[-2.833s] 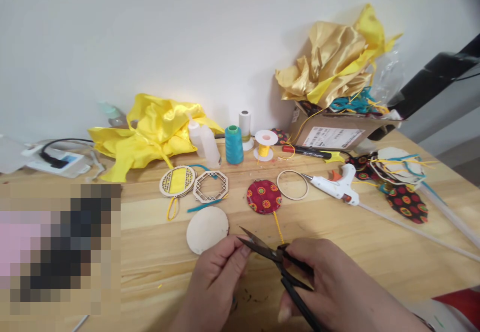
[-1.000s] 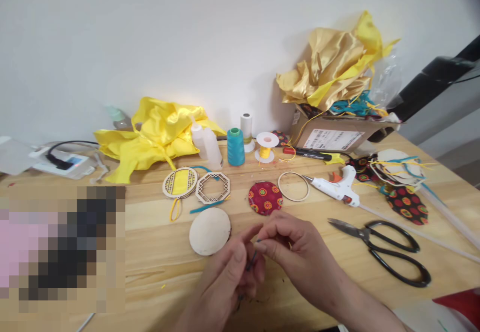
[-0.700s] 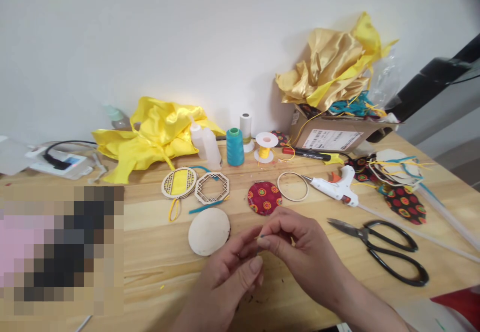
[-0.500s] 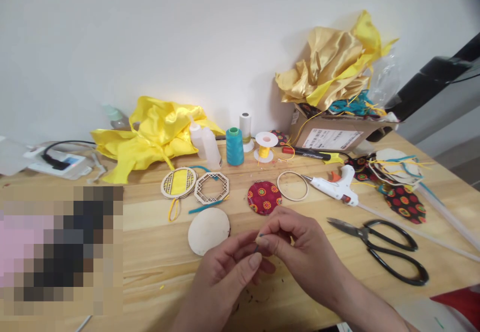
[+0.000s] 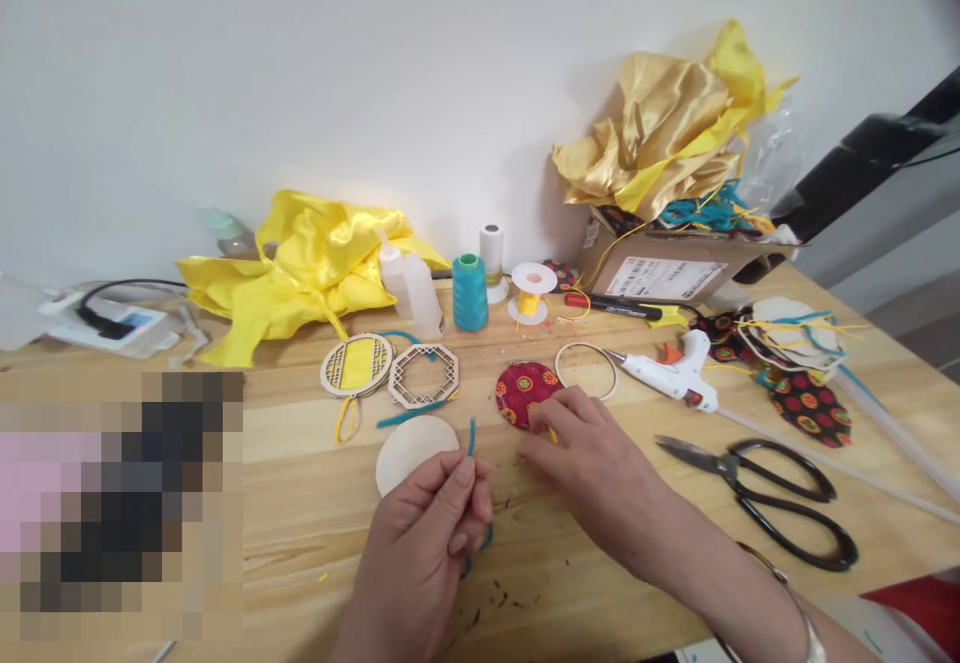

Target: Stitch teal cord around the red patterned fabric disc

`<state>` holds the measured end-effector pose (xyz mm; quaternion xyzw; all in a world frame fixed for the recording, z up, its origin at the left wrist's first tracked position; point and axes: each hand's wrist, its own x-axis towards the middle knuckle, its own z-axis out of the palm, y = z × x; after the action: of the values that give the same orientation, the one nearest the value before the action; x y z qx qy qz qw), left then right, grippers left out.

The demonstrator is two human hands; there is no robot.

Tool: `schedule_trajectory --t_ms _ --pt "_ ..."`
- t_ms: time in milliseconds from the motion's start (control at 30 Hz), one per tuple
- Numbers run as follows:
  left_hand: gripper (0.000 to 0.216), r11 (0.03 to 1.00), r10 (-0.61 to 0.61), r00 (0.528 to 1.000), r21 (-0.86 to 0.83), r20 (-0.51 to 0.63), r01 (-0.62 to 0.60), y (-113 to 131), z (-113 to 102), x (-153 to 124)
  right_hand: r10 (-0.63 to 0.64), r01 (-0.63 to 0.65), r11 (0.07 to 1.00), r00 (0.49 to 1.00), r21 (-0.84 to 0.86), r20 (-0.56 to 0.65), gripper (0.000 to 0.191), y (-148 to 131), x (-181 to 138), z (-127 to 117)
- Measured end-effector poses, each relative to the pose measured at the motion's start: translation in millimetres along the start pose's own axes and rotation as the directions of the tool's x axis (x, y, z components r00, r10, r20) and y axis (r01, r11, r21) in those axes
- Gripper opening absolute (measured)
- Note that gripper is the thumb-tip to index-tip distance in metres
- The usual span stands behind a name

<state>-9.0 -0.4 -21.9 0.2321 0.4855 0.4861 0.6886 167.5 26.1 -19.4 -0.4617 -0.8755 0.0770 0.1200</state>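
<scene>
My left hand (image 5: 427,533) is closed in a pinch on a short teal cord (image 5: 472,437) whose end sticks up above my fingers. It hovers just in front of a plain round wooden disc (image 5: 409,446). My right hand (image 5: 581,453) reaches forward, its fingertips on the near edge of a red patterned fabric disc (image 5: 520,389) and the yellow cord at its edge. Black scissors (image 5: 761,498) lie on the table to the right, apart from both hands.
A thin wooden ring (image 5: 586,371), a white glue gun (image 5: 670,371), two lattice wooden frames (image 5: 390,371), a teal thread spool (image 5: 469,292), squeeze bottles (image 5: 414,289), yellow satin (image 5: 300,268) and a cardboard box (image 5: 675,263) stuffed with gold fabric crowd the table's back. Fabric scraps (image 5: 802,383) lie at right.
The scissors were set down at the right. Both hands then worked the teal cord together; now my right hand has left it and reached to the red disc, my left still holding the cord.
</scene>
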Motion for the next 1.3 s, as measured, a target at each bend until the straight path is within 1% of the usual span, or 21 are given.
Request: schedule_trajectory --t_ms 133,233,300,367,433,500,533,600,667,700,733,800,867,933,967,1033,1133,1200,1300 --pt "0.016 1.000 -0.016 1.000 -0.015 0.016 0.016 -1.1 -0.9 -0.4 -0.058 0.060 0.993 0.998 -0.106 0.027 0.020 -1.9 6.4 -2.6" --pt "0.016 0.999 -0.027 0.999 -0.021 0.021 0.027 -2.4 -1.6 0.4 -0.098 0.101 0.982 0.995 -0.160 0.031 0.015 0.0 10.3 -0.8" --pt "0.017 0.999 -0.030 0.999 -0.019 0.018 0.031 -2.7 -1.7 0.7 -0.112 0.115 0.983 0.993 -0.144 0.029 0.015 1.0 10.6 1.5" --pt "0.017 1.000 -0.021 1.000 -0.019 0.011 0.022 -2.6 -1.7 0.7 -0.092 0.093 0.994 0.996 -0.066 0.008 0.017 0.8 9.4 2.6" --pt "0.017 1.000 -0.008 1.000 -0.026 0.005 0.009 -2.2 -1.5 0.3 -0.015 0.017 0.996 0.999 0.085 -0.029 0.018 -0.6 7.8 1.4" --pt "0.015 0.999 0.003 1.000 -0.036 -0.001 -0.003 -1.7 -1.3 -0.1 0.115 -0.092 0.955 0.991 0.280 -0.067 0.019 -2.8 6.9 -2.2" --pt "0.015 0.999 0.010 1.000 -0.039 -0.003 -0.010 -1.6 -1.3 -0.4 0.192 -0.152 0.913 0.979 0.378 -0.069 0.019 -4.1 6.8 -4.5" --pt "0.014 0.999 0.012 1.000 -0.040 -0.008 -0.013 -1.6 -1.4 -0.8 0.334 -0.272 0.803 0.942 0.530 -0.022 0.016 -7.4 6.8 -9.2" --pt "0.014 0.999 0.004 1.000 -0.035 -0.014 -0.004 -2.0 -1.5 -0.6 0.418 -0.353 0.716 0.908 0.602 0.036 0.016 -12.2 6.3 -12.0" --pt "0.015 1.000 -0.005 1.000 -0.029 -0.015 0.005 -2.4 -1.6 -0.2 0.438 -0.369 0.700 0.898 0.612 0.039 0.017 -15.5 5.7 -12.3" --pt "0.015 1.000 -0.017 1.000 -0.023 -0.013 0.016 -2.9 -1.6 0.3 0.448 -0.361 0.706 0.894 0.609 0.011 0.017 -19.4 4.7 -11.7" --pt "0.016 0.999 -0.044 0.999 -0.010 0.000 0.044 -3.8 -1.4 1.4 0.425 -0.288 0.777 0.896 0.560 -0.129 0.017 -28.4 2.1 -7.9" --pt "0.017 0.997 -0.070 0.997 -0.015 0.016 0.070 -4.2 -0.8 2.1 0.328 -0.182 0.879 0.901 0.440 -0.283 0.018 -37.7 -0.6 -1.5" --pt "0.017 0.995 -0.092 0.995 -0.040 0.037 0.093 -4.1 -0.2 2.3 0.208 -0.093 0.950 0.901 0.300 -0.381 0.020 -45.0 -3.1 6.2" --pt "0.017 0.993 -0.101 0.994 -0.057 0.049 0.104 -3.9 0.0 2.3 0.163 -0.067 0.968 0.900 0.243 -0.404 0.021 -47.5 -4.2 10.1" --pt "0.017 0.988 -0.122 0.990 -0.086 0.073 0.128 -3.7 0.1 2.4 0.114 -0.042 0.984 0.899 0.174 -0.424 0.023 -49.9 -6.2 16.8" --pt "0.018 0.979 -0.148 0.984 -0.124 0.097 0.160 -4.5 -0.9 3.1 0.058 -0.008 0.992 0.911 0.123 -0.408 0.023 -49.4 -8.4 22.4" --pt "0.018 0.974 -0.156 0.982 -0.151 0.107 0.171 -5.4 -1.7 3.5 0.032 0.004 0.996 0.912 0.088 -0.408 0.023 -48.5 -9.0 23.3" --pt "0.016 0.970 -0.152 0.983 -0.176 0.101 0.168 -5.9 -2.1 3.2 0.016 0.003 0.999 0.913 0.047 -0.407 0.028 -48.6 -8.5 22.6"
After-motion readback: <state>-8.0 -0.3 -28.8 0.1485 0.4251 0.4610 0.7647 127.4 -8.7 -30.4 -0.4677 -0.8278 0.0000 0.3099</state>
